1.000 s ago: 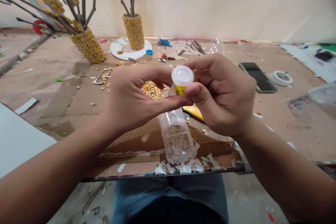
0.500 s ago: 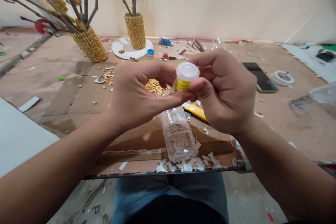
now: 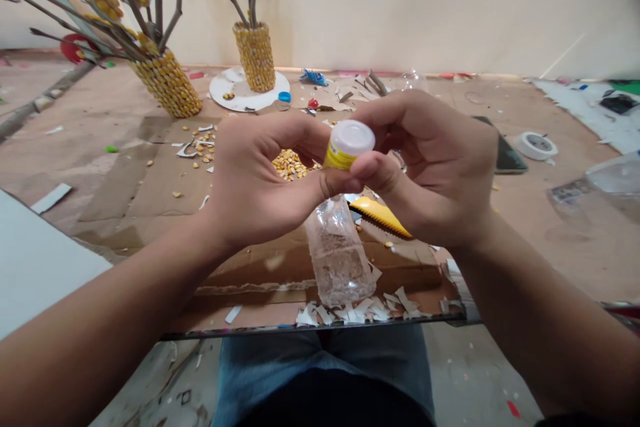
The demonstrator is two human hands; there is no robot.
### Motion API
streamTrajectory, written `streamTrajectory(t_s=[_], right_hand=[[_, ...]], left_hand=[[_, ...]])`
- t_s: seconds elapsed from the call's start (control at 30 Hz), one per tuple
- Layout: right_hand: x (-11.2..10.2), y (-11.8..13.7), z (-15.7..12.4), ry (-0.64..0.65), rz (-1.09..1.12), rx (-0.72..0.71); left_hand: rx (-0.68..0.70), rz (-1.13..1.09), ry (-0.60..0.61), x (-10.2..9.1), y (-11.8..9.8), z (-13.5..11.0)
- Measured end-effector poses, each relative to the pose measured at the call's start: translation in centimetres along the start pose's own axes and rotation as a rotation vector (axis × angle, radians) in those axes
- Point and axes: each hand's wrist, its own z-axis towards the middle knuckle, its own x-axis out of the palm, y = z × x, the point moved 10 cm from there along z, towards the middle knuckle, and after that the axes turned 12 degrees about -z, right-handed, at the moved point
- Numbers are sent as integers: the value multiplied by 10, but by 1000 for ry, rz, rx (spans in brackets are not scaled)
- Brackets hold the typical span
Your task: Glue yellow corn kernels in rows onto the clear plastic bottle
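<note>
White-and-yellow container [image 3: 351, 141] clamped between left fingers [image 3: 320, 187] and right fingers [image 3: 377, 168], above tabletop [image 3: 520, 197]. Clear plastic bottle [image 3: 337, 257] below them, near tabletop's front edge [image 3: 250, 331]. Phone [image 3: 507, 157] beyond right fingers, partly hidden; wall [image 3: 400, 13] well past both.

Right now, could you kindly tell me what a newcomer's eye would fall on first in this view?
Probably the small container, white and yellow, pinched mid-view between the left hand and right hand. Next, likely, the corn-covered vase on a white disc at the back, and the similar vase to its left, both holding branches. Below the hands, a clear bottle shows near white scraps.
</note>
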Motion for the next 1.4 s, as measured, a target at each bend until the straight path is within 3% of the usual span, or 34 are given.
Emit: streamTrajectory(t_s=[0.2, 0.43, 0.6, 1.1, 1.4], right_hand=[[2, -4, -2, -22, -44, 2], [-1, 15, -1, -76, -228, -140], [0, 15, 1, -50, -248, -115], [1, 18, 1, -89, -266, -132], [-6, 17, 1, -125, -248, -98]], left_hand=[[21, 28, -4, 2, 1, 0], [22, 91, -78, -3, -4, 0], [-41, 62, -89, -5, 3, 0], [34, 47, -132, -4, 4, -4], [4, -29, -146, -3, -1, -3]])
